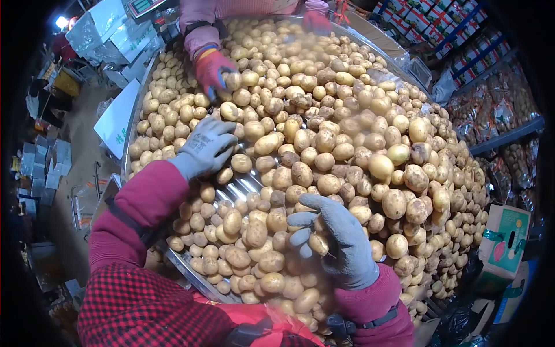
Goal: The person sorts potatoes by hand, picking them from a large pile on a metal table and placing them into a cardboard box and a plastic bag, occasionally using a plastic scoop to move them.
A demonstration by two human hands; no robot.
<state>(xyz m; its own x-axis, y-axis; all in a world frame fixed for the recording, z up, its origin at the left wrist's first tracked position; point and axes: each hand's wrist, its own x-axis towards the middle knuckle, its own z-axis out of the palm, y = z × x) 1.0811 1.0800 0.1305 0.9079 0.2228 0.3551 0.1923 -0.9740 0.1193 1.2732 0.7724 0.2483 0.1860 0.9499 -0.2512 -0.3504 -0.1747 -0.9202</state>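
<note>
One potato [318, 243], lower centre, long axis tilting down-right, sits left of the right hand's [348, 246] palm, fingers half-curled round it. Left hand [202, 149], left of centre: fingers loosely bent over heap [416, 177], grip unclear.

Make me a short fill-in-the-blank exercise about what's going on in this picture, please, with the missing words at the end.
1. The wearer's left hand and right hand are both gloved in ____.
2. The right hand holds a small ____.
3. The co-worker's nearer hand has a red glove with ____ fingertips.
4. The green carton is at the picture's ____ edge.

Missing words: gray; potato; blue; right.
</note>
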